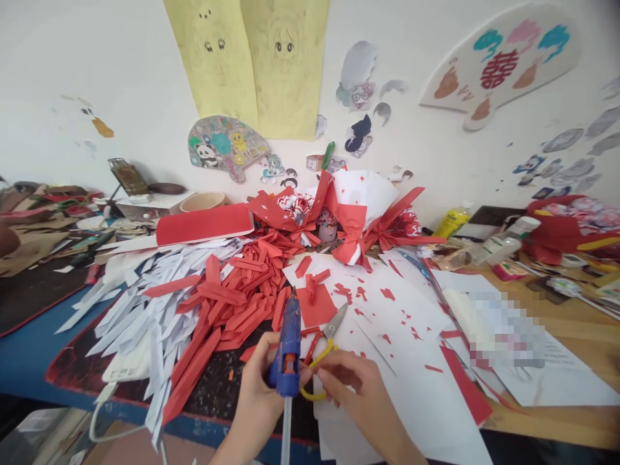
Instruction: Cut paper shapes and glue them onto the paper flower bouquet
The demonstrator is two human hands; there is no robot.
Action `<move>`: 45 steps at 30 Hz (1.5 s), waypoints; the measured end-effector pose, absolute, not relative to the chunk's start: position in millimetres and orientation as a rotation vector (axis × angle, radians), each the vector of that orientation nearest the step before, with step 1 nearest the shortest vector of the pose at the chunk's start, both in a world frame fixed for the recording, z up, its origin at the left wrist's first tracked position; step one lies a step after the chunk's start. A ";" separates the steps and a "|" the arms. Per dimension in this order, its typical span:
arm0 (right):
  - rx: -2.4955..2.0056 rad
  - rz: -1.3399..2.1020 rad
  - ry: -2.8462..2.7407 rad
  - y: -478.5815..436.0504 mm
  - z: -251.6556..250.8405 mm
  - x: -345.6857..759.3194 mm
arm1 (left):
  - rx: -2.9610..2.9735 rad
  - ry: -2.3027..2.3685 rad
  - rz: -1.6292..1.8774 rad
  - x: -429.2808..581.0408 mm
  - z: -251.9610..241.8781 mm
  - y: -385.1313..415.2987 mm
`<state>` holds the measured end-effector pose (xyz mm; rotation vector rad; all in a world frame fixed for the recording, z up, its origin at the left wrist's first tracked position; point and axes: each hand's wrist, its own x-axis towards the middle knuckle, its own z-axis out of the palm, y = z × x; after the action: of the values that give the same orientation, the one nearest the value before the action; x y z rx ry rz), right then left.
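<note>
My left hand (261, 385) is wrapped around a blue hot glue gun (289, 336), its nozzle facing away from me. A translucent glue stick (286, 429) pokes out of its rear. Beside it, my right hand (356, 387) has thumb and fingers pinched together; whatever is between them is too small to make out. Scissors (334, 321) with red and yellow handles lie just beyond the fingers, blades pointing away, partly hidden by my right hand. Folded red paper strips (247, 303) form a pile to the left of the gun, next to folded white paper strips (140, 316).
White paper sheets (411, 394) with red scraps cover the right middle. Red-and-white wrapped paper bouquets (356, 219) stand against the wall. A red paper roll (206, 225) lies at back left. Bottles, including a yellow one (451, 221), stand at back right.
</note>
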<state>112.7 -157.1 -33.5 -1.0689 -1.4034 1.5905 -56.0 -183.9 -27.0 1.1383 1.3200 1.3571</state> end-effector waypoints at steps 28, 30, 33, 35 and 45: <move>-1.040 0.784 -1.967 -163.5 -15.9 117.6 | 1.185 1.316 1.336 -49.9 -35.5 -182.7; -1.025 0.776 -1.965 -162.9 -16.2 116.9 | 1.151 1.329 1.347 -48.0 -32.7 -183.0; -1.015 0.748 -1.954 -162.6 -18.8 116.1 | 1.129 1.327 1.340 -45.9 -29.6 -183.1; -1.012 0.736 -1.957 -163.0 -21.1 116.1 | 1.124 1.325 1.350 -45.1 -28.7 -183.1; -1.056 0.895 -1.856 -163.3 -16.2 119.7 | 1.192 1.309 1.314 -50.8 -35.6 -182.6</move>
<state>119.7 -163.3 -16.2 -1.0562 -1.8559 0.8953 -50.8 -182.6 -35.6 1.1916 1.3095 1.3138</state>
